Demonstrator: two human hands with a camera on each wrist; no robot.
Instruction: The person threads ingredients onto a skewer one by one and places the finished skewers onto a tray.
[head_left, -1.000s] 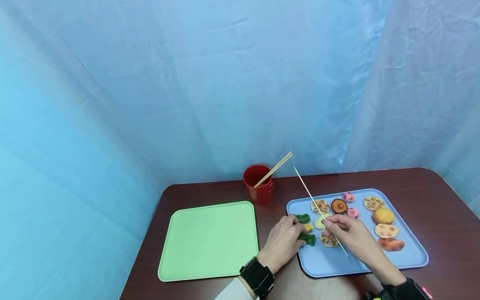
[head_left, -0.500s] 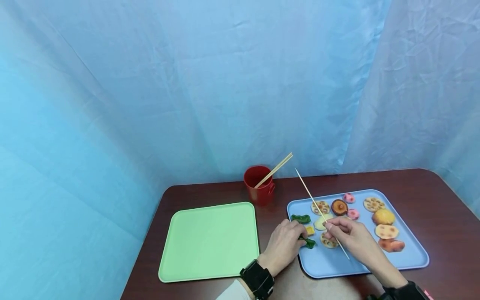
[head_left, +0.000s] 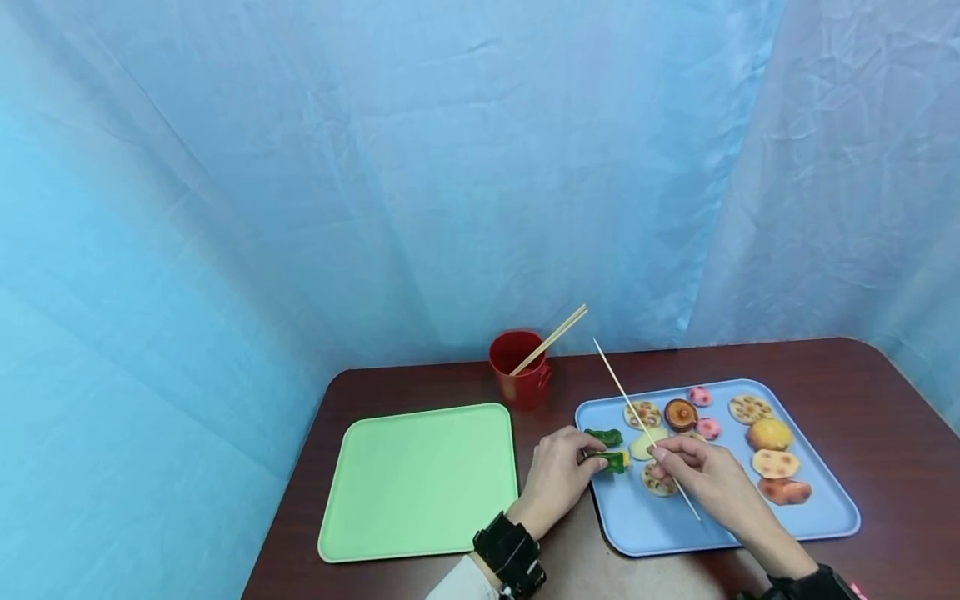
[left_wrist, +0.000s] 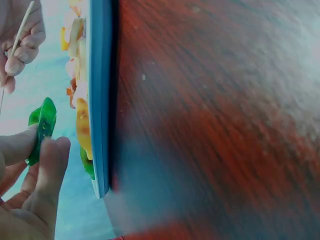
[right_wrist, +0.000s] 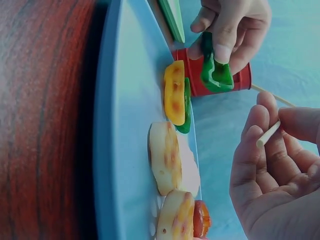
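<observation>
My left hand [head_left: 555, 473] pinches a toy green pepper piece [right_wrist: 216, 72] between thumb and fingers, above the left edge of the blue tray [head_left: 720, 529]. In the left wrist view the pepper piece stands apart from the tray. A thin wooden skewer [head_left: 618, 385] is pinched in my right hand [head_left: 708, 477], slanting over the tray with its far end up to the left. Just under the left hand lie a yellow piece [right_wrist: 174, 95] and a second green pepper piece [head_left: 604, 437]. Lotus root slices [head_left: 642, 414] and a brown mushroom [head_left: 681, 415] lie nearby.
On the tray's right side are a yellow rounded piece [head_left: 769, 434], a spotted slice [head_left: 776, 463] and a reddish-brown piece [head_left: 784, 491]. A red cup [head_left: 517, 379] with several skewers [head_left: 551, 337] stands at the back. Left of it lies a green tray [head_left: 420, 483].
My left hand has lifted the nearer green pepper piece off the tray, drawing it slightly back and up. The right hand and its skewer have barely moved.
</observation>
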